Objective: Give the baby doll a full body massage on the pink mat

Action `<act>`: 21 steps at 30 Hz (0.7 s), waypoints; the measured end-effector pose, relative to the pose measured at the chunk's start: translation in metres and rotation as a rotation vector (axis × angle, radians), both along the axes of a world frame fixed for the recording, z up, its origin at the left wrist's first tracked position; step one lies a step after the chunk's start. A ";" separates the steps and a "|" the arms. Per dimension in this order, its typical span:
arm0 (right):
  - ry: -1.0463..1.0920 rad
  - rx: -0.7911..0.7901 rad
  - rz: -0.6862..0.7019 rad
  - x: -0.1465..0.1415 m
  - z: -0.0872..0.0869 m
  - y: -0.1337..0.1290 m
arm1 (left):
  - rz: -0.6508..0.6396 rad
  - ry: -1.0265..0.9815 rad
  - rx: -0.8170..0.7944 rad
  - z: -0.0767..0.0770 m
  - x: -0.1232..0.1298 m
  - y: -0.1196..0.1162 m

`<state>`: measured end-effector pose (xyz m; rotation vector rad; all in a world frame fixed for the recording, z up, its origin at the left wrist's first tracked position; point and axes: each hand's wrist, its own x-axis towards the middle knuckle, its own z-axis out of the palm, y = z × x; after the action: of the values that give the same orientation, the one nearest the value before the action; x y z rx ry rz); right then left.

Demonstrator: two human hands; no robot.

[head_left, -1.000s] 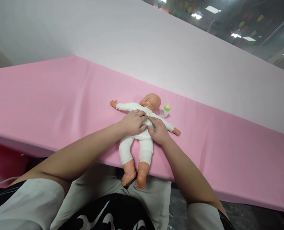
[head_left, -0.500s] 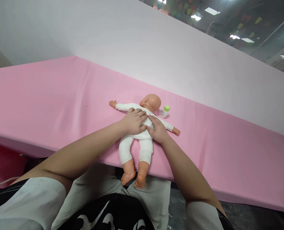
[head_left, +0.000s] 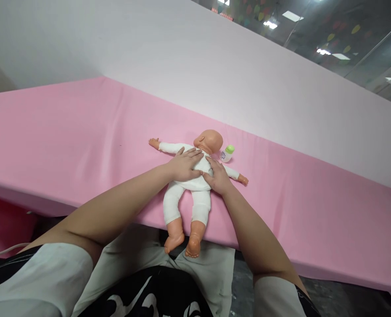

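A baby doll (head_left: 201, 197) with a white cloth body lies face down on the pink padded table, arms spread, its bald head (head_left: 212, 140) toward the wall and its feet over the near edge. My left hand (head_left: 185, 165) rests flat on the left side of the doll's back, fingers stretched out. On the right side of the back lies my right hand (head_left: 219, 177), also flat with its fingers extended. The thumbs come close together near the middle of the back. A small clear bottle with a green cap (head_left: 227, 153) stands beside the doll's head.
The pink table (head_left: 324, 211) runs along a white wall (head_left: 169, 53). Above the wall, glass panels (head_left: 314, 39) show ceiling lights. Something red (head_left: 7, 224) sits below the table's left end, and a pale cable (head_left: 7, 250) runs near my left arm.
Both hands have shifted slightly, with the fingers spread a little wider over the doll's back. The doll's legs and feet have moved slightly up and left. The bottle stays put.
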<state>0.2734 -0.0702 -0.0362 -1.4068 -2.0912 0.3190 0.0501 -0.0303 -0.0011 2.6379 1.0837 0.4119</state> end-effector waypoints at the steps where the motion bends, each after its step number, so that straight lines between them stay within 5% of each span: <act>1: 0.026 0.024 0.005 0.001 0.000 -0.001 | -0.002 -0.057 0.011 -0.001 -0.001 0.000; 4: 0.101 0.107 0.014 0.002 0.002 -0.005 | 0.054 -0.356 0.068 -0.003 -0.006 0.001; 7: 0.130 0.202 -0.001 0.001 0.005 -0.011 | 0.274 -0.658 0.106 -0.001 -0.013 0.005; 12: 0.127 0.283 -0.076 -0.003 0.007 -0.014 | 0.563 -0.548 -0.008 0.003 -0.030 0.021; 17: 0.217 0.184 -0.166 -0.004 0.001 -0.007 | 0.549 -0.338 -0.262 -0.007 -0.035 0.037; 21: 0.333 0.011 -0.156 -0.002 -0.001 -0.002 | 0.450 -0.559 -0.416 -0.007 -0.022 0.028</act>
<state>0.2713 -0.0723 -0.0369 -1.3943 -1.7032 0.4439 0.0279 -0.0022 -0.0085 1.7536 1.3664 0.8438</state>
